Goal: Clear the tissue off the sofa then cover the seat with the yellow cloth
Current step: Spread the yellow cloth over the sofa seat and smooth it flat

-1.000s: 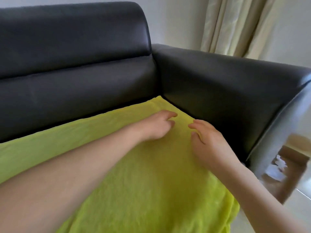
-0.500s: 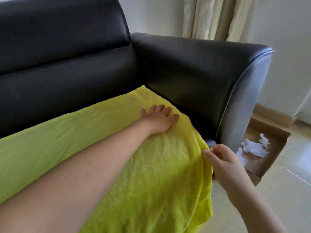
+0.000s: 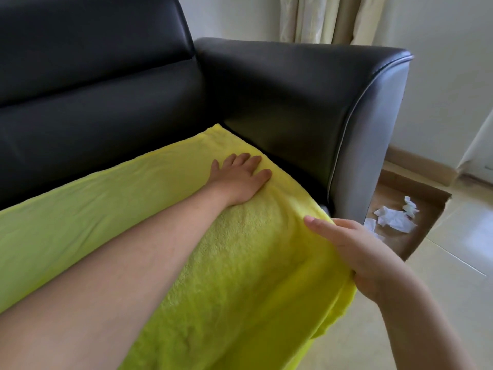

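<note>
The yellow cloth (image 3: 240, 257) lies spread over the seat of the black leather sofa (image 3: 106, 89) and hangs over its front edge. My left hand (image 3: 240, 180) presses flat on the cloth near the armrest, fingers straight. My right hand (image 3: 357, 252) holds the cloth's right front edge, thumb on top and fingers hidden beneath the fabric. Crumpled white tissue (image 3: 394, 218) lies in a cardboard box (image 3: 416, 244) on the floor beside the armrest. No tissue shows on the seat.
The sofa's armrest (image 3: 306, 89) rises right of the seat, with a dark gap between it and the cloth. Pale tiled floor (image 3: 453, 276) lies at the right. Cream curtains (image 3: 328, 20) hang behind the armrest against a white wall.
My right hand left the top of the cloth, moved down to the seat's front right edge and took hold of it there. My left hand flattened and stayed near the armrest.
</note>
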